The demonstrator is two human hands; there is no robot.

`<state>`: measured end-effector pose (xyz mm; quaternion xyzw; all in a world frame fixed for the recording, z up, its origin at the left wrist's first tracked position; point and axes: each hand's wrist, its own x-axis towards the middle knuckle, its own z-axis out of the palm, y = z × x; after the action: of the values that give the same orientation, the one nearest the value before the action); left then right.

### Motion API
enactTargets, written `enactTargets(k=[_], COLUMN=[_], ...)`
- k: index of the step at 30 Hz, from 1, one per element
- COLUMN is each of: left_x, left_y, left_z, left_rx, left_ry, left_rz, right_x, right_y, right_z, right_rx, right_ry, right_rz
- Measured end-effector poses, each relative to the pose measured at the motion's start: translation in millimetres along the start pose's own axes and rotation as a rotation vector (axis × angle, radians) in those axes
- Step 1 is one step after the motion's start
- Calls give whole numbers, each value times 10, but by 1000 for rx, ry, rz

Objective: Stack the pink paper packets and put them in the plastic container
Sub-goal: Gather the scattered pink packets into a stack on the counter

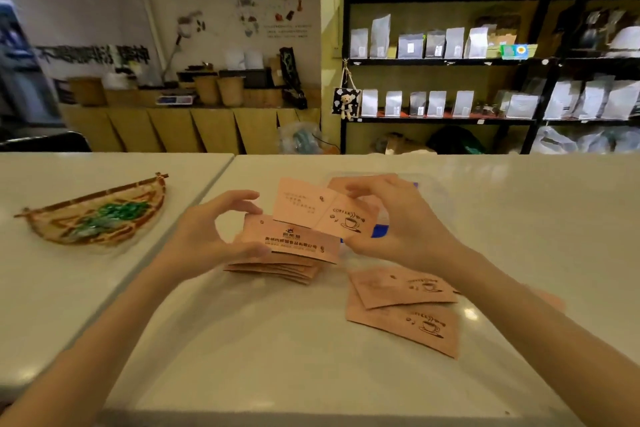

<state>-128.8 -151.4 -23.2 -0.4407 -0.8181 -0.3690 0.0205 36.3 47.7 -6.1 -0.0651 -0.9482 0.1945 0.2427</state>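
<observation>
Pinching a packet (323,215), the right hand (391,222) holds it just above, seemingly crosswise to, the left hand (214,229)'s gripped stack (284,253).

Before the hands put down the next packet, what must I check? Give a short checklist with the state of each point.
1. Left hand steadies the stack: ok.
2. Right hand has a firm grip on a packet: ok.
3. Stack edges aligned: not ok, lower packets fan out.
4. All loose packets gathered: not ok, some lie at right.
5. Plastic container open and free: cannot tell, hands cover it.
</observation>
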Motion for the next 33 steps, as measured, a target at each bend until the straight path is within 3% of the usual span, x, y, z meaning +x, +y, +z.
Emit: enactTargets(k=[8, 17, 21, 27, 33], left_x=[-23, -29, -44, -165, -165], left_y=[-309, -367, -95, 479, 570], left_z=[47, 124, 174, 516, 863], left_rx=[-80, 71, 171, 198, 454], left_ry=[-61, -182, -161, -275, -366], left_rz=[-156, -162, -12, 265, 360], right_x=[282, 232, 137, -298, -723], right_y=[-140, -100, -15, 240, 575], right_z=[399, 531, 378, -45, -198], right_rx=[68, -58, -116, -25, -94], right_ry=[-230, -304, -247, -171, -350], right_rz=[13, -72, -111, 18, 250])
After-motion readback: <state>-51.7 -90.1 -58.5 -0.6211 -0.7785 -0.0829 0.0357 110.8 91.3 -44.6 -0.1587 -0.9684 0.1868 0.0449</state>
